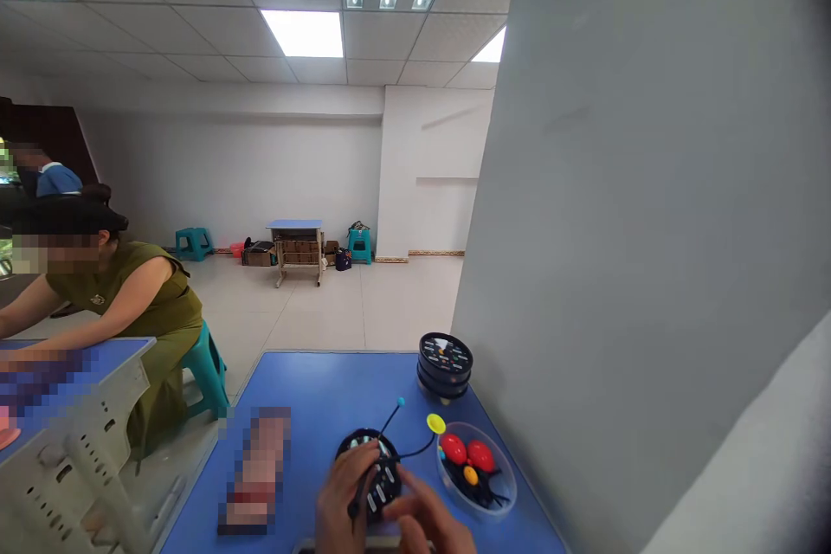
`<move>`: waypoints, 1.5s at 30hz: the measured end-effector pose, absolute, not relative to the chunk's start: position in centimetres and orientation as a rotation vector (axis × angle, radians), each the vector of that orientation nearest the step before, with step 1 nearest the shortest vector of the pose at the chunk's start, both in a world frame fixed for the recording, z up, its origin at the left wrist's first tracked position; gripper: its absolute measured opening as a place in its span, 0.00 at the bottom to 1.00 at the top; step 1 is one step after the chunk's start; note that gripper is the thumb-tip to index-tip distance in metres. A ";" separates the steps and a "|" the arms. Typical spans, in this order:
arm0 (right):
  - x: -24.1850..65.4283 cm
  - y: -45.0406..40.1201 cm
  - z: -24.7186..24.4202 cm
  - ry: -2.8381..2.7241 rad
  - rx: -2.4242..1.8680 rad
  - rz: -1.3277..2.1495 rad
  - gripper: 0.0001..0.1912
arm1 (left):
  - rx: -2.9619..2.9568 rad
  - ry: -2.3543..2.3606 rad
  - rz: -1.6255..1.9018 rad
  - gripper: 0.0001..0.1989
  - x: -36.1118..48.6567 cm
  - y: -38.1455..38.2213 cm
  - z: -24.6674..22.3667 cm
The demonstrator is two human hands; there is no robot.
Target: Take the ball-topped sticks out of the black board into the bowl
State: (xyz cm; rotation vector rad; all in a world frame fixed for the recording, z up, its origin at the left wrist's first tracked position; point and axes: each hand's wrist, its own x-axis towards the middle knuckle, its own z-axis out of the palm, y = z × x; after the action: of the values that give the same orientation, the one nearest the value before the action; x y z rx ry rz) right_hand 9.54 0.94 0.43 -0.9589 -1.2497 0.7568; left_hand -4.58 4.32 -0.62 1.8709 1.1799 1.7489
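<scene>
In the head view a round black disc [384,493] with small white marks lies on the blue table. My left hand [344,498] is closed at the disc's left side, its fingers on a thin black stalk [358,493] with a dark knob at its lower end. Two more thin stalks rise from the disc: one ends in a blue ball [401,402], the other in a yellow cup-shaped tip [435,424]. My right hand [434,515] is at the disc's right edge, fingers apart, with a fingertip close to or touching it. Part of the disc is hidden by my fingers.
A clear bowl [484,506] holds red balls, an orange ball and black pieces. Behind it stands a stack of black discs [445,366]. A blurred flat object [256,467] lies left. A grey wall [616,190] borders the right. A person [143,294] sits at another table.
</scene>
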 end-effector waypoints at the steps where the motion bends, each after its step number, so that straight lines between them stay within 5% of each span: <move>1: 10.6 1.3 1.3 -1.221 -0.979 0.726 0.24 | 1.784 1.231 1.720 0.14 -4.5 3.7 -0.1; 5: 14.7 3.2 5.3 -1.292 -1.106 0.476 0.25 | 1.486 1.304 1.551 0.22 -4.3 1.8 2.2; 9: 15.7 3.7 6.3 -1.499 -1.117 0.592 0.21 | 1.300 1.159 1.451 0.27 -4.0 1.4 4.2; 17: 14.1 2.1 4.9 -1.371 -1.131 0.765 0.25 | 0.894 0.878 1.434 0.24 -1.2 1.8 3.5; 29: 22.9 1.9 7.4 -1.140 -1.375 0.209 0.24 | 0.854 1.154 1.325 0.30 -4.1 1.8 2.5; 39: 22.3 3.6 1.4 -1.422 -1.506 0.216 0.21 | 0.754 1.030 1.300 0.28 -1.7 0.7 3.1; 45: 17.8 0.3 2.8 -1.512 -1.141 0.546 0.17 | 0.763 0.964 1.390 0.26 0.6 0.2 2.5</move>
State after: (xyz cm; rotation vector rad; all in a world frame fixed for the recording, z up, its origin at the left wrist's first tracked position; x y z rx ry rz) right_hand 17.82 0.32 2.81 -1.1409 -1.5119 0.5464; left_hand 0.62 0.24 2.50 0.7633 0.9643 1.3897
